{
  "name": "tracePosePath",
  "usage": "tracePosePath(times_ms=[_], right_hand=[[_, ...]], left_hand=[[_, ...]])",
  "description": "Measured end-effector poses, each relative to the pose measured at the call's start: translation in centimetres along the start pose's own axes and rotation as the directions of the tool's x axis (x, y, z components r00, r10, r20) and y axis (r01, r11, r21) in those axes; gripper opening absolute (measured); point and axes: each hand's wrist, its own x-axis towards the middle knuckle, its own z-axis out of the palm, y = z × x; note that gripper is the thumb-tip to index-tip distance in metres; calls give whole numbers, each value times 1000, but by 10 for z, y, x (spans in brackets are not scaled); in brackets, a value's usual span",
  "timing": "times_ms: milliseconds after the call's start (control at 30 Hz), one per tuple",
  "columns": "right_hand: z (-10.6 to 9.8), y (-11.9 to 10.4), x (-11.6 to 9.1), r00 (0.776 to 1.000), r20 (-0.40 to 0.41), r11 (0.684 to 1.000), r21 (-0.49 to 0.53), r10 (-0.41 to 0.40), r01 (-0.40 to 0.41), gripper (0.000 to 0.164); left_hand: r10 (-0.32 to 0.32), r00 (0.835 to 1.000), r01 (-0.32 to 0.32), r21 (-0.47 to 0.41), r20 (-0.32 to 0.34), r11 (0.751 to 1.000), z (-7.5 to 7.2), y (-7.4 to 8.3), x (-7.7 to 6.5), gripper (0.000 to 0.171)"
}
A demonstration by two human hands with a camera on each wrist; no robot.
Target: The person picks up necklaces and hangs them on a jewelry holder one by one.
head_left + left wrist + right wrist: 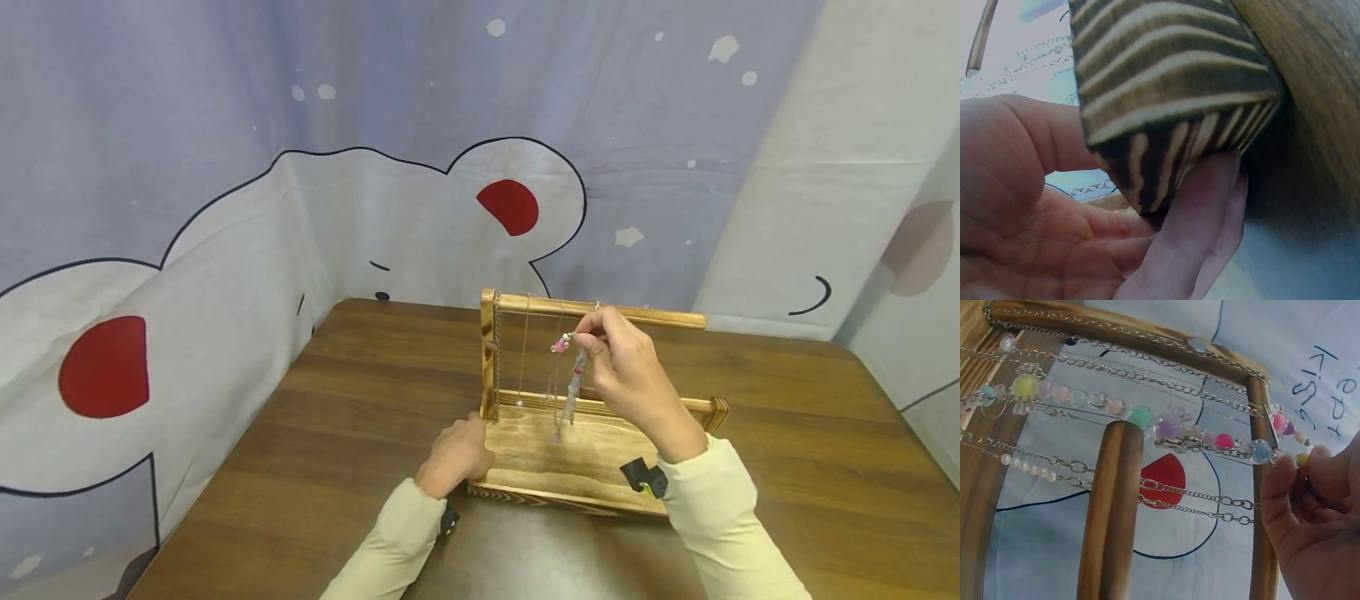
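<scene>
A wooden jewelry stand [540, 467] with a flat tray base and one upright post stands on the table. My left hand [456, 450] grips the base's near left corner; in the left wrist view, thumb and fingers [1200, 206] lie around the dark-striped wood. Up by the hanging rod [667, 317], my right hand [633, 375] pinches the end of a beaded strand between thumb and fingertips. Pastel, pink and clear beads [1166, 428] run along this strand in the right wrist view. Some pink and purple beads [1279, 422] stick out past the fingertips.
Several silver chains [1116, 369] and a chain with small pearls [1032, 467] hang from the stand. The rod's right end is free. A brown wooden table [337, 417] lies beneath, with a printed cloth [375, 217] behind it.
</scene>
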Motion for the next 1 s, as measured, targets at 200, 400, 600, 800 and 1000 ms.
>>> tracePosePath(times_ms=[200, 400, 600, 800, 1000], right_hand=[[3, 2, -3, 999, 13, 998, -53, -36, 37, 12], [5, 4, -7, 999, 15, 992, -111, -50, 52, 11], [6, 7, -13, 994, 28, 977, -185, -102, 105, 12], [2, 9, -16, 995, 17, 977, -187, -103, 105, 12], [-3, 12, -18, 997, -10, 981, -180, -74, 71, 10]], left_hand=[[-4, 1000, 4, 0, 3, 1000, 1, 0, 0, 59], [-3, 1000, 3, 2, 3, 1000, 1, 0, 0, 60], [-2, 1000, 2, 3, 5, 1000, 1, 0, 0, 60], [2, 1000, -2, -4, -3, 1000, 1, 0, -1, 56], [3, 1000, -3, -5, -6, 1000, 0, 0, -1, 54]])
